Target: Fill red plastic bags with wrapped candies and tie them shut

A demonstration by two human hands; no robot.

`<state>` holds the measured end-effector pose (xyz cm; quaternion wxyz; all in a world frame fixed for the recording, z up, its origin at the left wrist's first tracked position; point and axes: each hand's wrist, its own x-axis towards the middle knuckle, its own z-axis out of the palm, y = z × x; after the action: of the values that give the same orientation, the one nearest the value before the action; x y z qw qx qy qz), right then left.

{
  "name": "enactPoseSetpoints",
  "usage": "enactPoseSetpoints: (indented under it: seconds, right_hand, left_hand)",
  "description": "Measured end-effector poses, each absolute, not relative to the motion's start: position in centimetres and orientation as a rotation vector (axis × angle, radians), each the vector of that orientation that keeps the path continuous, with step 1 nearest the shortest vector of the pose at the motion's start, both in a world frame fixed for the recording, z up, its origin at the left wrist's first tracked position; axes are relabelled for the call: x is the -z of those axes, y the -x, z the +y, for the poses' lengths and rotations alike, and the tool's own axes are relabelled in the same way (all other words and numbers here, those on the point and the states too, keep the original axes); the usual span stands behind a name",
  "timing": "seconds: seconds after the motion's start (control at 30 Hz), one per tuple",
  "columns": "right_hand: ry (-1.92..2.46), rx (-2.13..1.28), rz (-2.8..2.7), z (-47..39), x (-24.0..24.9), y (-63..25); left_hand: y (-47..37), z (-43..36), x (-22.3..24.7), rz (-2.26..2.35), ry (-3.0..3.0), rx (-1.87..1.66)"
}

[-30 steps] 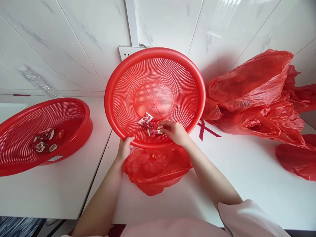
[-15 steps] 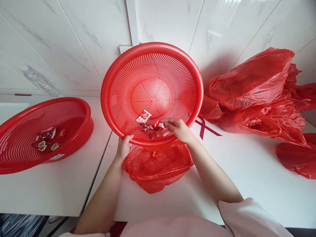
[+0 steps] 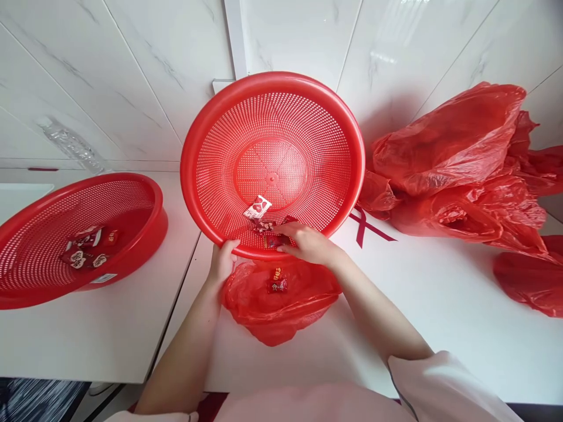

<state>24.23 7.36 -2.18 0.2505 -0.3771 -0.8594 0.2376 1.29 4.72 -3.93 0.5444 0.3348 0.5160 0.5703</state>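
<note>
A red mesh basket [image 3: 271, 85] is tilted toward me, with a few small wrapped packets low inside, among them a white one with red shapes [image 3: 258, 207]. My left hand [image 3: 224, 261] grips its lower left rim. Inside the lower right part, my right hand [image 3: 303, 241] is over the packets, fingers apart around a dark red packet [image 3: 271, 241], not clearly holding it. Below the basket lies an open red plastic bag [image 3: 281, 313] with a small red packet [image 3: 277, 285] in it.
At the left stands a second red basket [image 3: 152, 202] holding several packets. A clear plastic bottle [image 3: 73, 143] lies behind it. Crumpled red bags [image 3: 453, 146] are piled at the right, beside a dark red ribbon [image 3: 363, 225]. A tiled wall rises behind.
My right hand has moved slightly left and down, and its fingers have spread from a pinch on a packet. Another red packet now shows in the bag below.
</note>
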Motion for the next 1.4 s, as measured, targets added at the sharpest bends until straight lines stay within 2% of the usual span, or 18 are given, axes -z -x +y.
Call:
enactPoseSetpoints:
  seconds: [0.13,0.3,0.63,0.77,0.9,0.97,1.1,1.17,1.27,1.4]
  right_hand:
    - [1.094,-0.692,-2.280,7.5,2.8,-23.6]
    - [1.197,-1.076,-1.918,8.1,2.9,-24.3]
    - [0.977,-1.499,-1.391,8.1,2.1,-24.3]
    - [0.956,-1.487,-1.448,7.9,1.3,-25.0]
    - [0.944,-1.707,-1.762,7.3,0.5,-26.1]
    - [0.973,-1.613,-1.865,7.1,0.5,-26.2]
    - [1.164,-0.878,-2.022,7.3,1.5,-25.4]
    - [1.277,-0.660,-2.151,7.6,2.4,-25.0]
    - [1.415,-0.547,-2.274,8.0,3.5,-24.7]
    - [1.345,-0.599,-2.275,8.6,4.1,-25.1]
  left_hand:
    - [-1.2,4.6,3.8,1.125,-0.756,-1.299]
    - [-1.6,4.4,3.4,1.091,-0.723,-1.287]
    - [-0.7,4.9,4.2,1.107,-0.790,-1.307]
    - [-0.5,5.2,4.3,1.162,-0.794,-1.306]
    - [-0.6,5.2,4.2,1.147,-0.780,-1.319]
    - [-0.7,5.2,4.1,1.144,-0.776,-1.330]
    - [-0.8,4.8,3.8,1.124,-0.771,-1.304]
    - [-0.8,4.6,3.7,1.110,-0.769,-1.276]
    - [-0.8,4.6,3.6,1.122,-0.781,-1.245]
    - [-0.7,4.7,3.7,1.138,-0.793,-1.209]
